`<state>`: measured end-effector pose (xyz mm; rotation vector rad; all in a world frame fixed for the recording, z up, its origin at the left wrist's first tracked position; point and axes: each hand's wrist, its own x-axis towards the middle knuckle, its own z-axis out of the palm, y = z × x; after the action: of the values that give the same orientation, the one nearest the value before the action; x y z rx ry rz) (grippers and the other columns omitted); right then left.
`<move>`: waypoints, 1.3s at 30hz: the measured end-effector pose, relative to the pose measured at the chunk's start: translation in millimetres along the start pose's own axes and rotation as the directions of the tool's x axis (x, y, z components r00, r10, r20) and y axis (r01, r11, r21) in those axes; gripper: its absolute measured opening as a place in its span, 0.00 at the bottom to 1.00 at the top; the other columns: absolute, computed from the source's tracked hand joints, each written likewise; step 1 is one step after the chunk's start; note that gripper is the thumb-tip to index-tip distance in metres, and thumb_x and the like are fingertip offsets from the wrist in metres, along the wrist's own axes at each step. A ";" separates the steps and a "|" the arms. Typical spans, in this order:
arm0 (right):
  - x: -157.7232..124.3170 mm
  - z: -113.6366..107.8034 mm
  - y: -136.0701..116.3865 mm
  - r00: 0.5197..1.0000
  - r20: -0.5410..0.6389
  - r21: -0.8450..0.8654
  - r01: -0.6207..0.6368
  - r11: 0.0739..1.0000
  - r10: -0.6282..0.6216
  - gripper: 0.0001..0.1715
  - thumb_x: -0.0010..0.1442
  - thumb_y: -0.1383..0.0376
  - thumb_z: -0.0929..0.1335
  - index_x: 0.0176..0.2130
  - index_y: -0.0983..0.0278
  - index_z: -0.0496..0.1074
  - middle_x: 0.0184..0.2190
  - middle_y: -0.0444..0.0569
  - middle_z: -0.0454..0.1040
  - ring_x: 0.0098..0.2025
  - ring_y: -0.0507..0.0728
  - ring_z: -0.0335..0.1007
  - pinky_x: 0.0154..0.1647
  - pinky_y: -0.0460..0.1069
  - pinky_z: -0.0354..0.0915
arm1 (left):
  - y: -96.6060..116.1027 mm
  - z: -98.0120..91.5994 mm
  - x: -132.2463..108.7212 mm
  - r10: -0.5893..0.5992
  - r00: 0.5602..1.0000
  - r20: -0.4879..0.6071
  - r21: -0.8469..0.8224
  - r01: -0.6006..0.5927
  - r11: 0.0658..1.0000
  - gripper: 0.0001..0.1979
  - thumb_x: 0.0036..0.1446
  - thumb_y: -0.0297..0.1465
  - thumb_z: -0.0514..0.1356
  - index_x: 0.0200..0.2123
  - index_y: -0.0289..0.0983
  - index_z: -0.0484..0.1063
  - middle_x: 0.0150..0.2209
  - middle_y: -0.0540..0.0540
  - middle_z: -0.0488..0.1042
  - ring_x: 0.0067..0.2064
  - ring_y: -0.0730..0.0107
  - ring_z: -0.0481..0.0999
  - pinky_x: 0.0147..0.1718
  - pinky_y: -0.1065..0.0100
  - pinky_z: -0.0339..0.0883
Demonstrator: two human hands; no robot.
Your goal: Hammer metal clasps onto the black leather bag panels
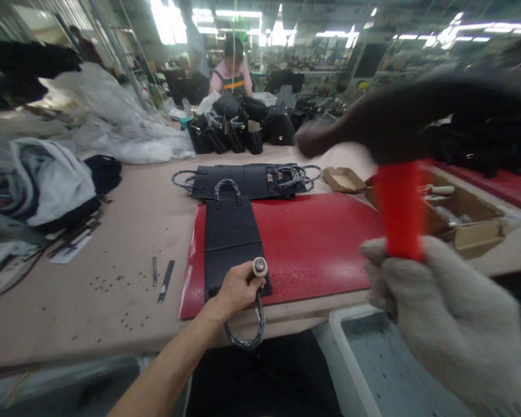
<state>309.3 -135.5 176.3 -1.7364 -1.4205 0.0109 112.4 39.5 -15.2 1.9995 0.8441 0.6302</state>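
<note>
Head cam view, and it's a pretty busy bench. Left hand point(238, 288) is bare, with thumb and fingers pinched around a short tool point(259, 267) that has a pale round end and a worn metal spot on top. It's over the near end of a long black panel point(231, 237); can't tell if the tip actually touches, since the fingers cover it. That panel lies on a red mat point(316, 231), with one rope-style handle point(228, 184) at its far end and another loop point(246, 346) hanging down past the mat's near edge, just below the hand.

Right hand point(451, 324) is in a greyish glove, fingers wrapped tight around the red grip of a hammer point(403, 208). It's raised off to the right, super close to the lens, and the dark head is kinda blurry.

Left of the mat on the tabletop point(130, 231) you've got a thin metal rod point(154, 272) beside a flat dark tool point(166, 282), plus a bunch of tiny black bits point(108, 282) scattered around. More black panels point(243, 179) with handles lie just behind the mat, next to a shallow cardboard tray point(344, 180). Further back there's a cluster of black bags point(280, 124), and a person in pink point(232, 75) behind those.
</note>
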 end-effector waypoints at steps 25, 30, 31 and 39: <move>-40.9 170.0 90.0 0.909 0.387 -0.143 0.225 0.964 -0.155 0.29 0.64 0.64 0.67 0.63 0.64 0.67 0.61 0.58 0.71 0.61 0.66 0.66 0.67 0.64 0.60 | 19.3 -2.8 1.5 -0.045 0.999 0.009 0.048 0.045 0.998 0.05 0.57 0.24 0.63 0.37 0.38 0.74 0.38 0.48 0.80 0.37 0.65 0.76 0.39 0.66 0.66; -53.0 200.6 90.3 0.889 0.422 -0.121 0.247 0.961 -0.175 0.31 0.65 0.68 0.63 0.66 0.70 0.65 0.64 0.64 0.68 0.68 0.70 0.60 0.73 0.71 0.46 | 23.1 0.7 0.9 0.005 1.000 0.020 0.103 -0.007 0.995 0.06 0.58 0.24 0.62 0.38 0.39 0.74 0.40 0.45 0.79 0.41 0.61 0.78 0.43 0.64 0.69; -53.3 201.0 92.4 0.891 0.421 -0.115 0.238 0.964 -0.170 0.31 0.65 0.69 0.63 0.66 0.70 0.65 0.64 0.64 0.69 0.68 0.70 0.60 0.73 0.71 0.46 | 23.6 2.3 1.1 0.024 0.999 0.028 0.108 -0.027 0.994 0.06 0.59 0.24 0.61 0.39 0.39 0.74 0.41 0.44 0.79 0.42 0.61 0.78 0.44 0.64 0.70; -46.7 189.6 85.5 0.865 0.490 -0.130 0.191 0.973 -0.105 0.30 0.64 0.69 0.66 0.64 0.67 0.68 0.65 0.60 0.68 0.68 0.68 0.60 0.74 0.69 0.47 | -0.8 -23.0 -2.2 -0.402 0.871 -0.281 -0.636 0.145 0.758 0.19 0.57 0.46 0.66 0.40 0.35 0.75 0.39 0.41 0.80 0.41 0.58 0.82 0.39 0.61 0.77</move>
<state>265.6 -56.6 -16.8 -1.8398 -1.9690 0.2600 94.8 49.9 -4.5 1.1447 1.0089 1.0091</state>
